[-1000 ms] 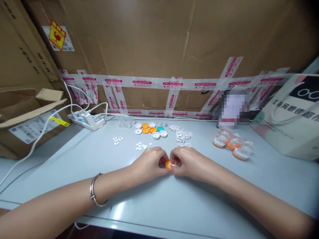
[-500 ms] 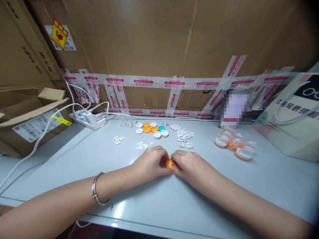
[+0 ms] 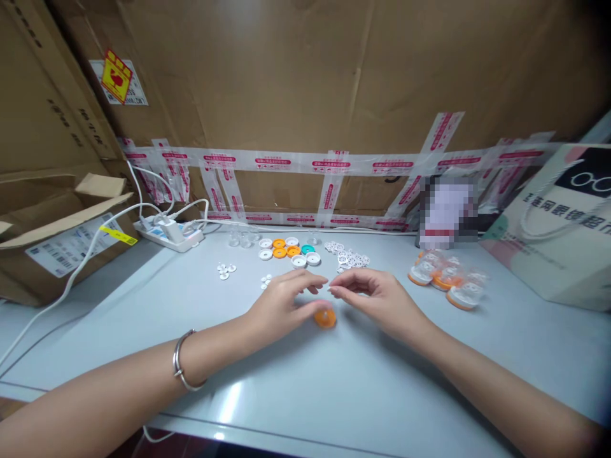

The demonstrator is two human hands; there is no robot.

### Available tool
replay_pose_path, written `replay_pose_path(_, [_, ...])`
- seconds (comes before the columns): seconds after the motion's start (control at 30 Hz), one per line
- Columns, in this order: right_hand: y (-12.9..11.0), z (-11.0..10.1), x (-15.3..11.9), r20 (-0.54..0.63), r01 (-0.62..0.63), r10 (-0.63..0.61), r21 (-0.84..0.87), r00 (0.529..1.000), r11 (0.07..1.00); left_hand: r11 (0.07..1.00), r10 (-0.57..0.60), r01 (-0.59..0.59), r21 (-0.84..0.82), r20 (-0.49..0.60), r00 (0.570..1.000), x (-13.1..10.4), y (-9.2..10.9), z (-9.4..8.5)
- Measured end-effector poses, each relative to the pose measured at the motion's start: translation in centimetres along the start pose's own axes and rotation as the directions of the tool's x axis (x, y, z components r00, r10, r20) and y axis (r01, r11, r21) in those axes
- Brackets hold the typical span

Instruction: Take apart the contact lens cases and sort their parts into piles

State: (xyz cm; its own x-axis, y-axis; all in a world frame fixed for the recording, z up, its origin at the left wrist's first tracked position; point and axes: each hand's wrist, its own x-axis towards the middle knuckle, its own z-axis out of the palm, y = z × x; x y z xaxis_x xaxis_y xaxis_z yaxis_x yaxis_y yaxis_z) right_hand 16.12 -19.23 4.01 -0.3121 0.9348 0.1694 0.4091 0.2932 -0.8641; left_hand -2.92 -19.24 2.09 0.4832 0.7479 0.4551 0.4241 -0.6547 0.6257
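1. A large cardboard box (image 3: 286,83) stands upright beyond my hands, taped in white and red.
2. A pale table (image 3: 286,388) lies beneath both hands.
3. My right hand (image 3: 379,299) has come off the orange cap, which both hands pinched half a second ago. Its thumb and forefinger now nearly meet; I cannot tell whether they hold anything.
4. My left hand (image 3: 281,305) has loosened too, fingers apart, reaching toward my right fingertips and hiding most of the white buttons (image 3: 266,280) that showed before.
5. Well to the right of my grip, clear-topped pieces (image 3: 461,298) with orange bases sit in a cluster, unchanged.
6. The orange cap (image 3: 325,319), slightly blurred, now rests below my fingertips; my left thumb overlaps its far edge, contact unclear.
7. Beyond my right hand lie white lattice pieces (image 3: 352,259), the nearest now hidden.
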Motion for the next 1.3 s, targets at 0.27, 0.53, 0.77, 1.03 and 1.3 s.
replay_pose_path(0.27, [0.7,1.5,-0.2,0.049,-0.199,0.196,0.399,0.979,0.895,0.993,0.115,-0.114,0.016,-0.057,0.992,0.4,0.4,-0.9])
replay_pose_path(0.53, [1.2,-0.6,0.3,-0.028,-0.173,0.181,0.178,0.983,0.969,0.819,-0.139,-0.049,0.571,0.28,0.95,3.3,-4.7,-7.5])
replay_pose_path(0.77, [2.0,-0.5,-0.3,0.239,0.043,0.014,-0.233,0.971,0.971,0.745,-0.253,-0.056,0.664,0.36,0.898,2.9,-4.9,-7.6])
replay_pose_path(1.03, [1.8,0.1,-0.8,0.289,0.131,-0.04,-0.303,0.956,0.944,0.771,-0.241,-0.043,0.636,0.354,0.904,2.8,-3.5,-8.1])
replay_pose_path(1.3, [2.2,0.7,-0.4,0.277,0.124,-0.051,-0.251,0.959,0.96,0.957,0.052,-0.144,0.25,0.34,0.939,1.5,0.1,-3.0])
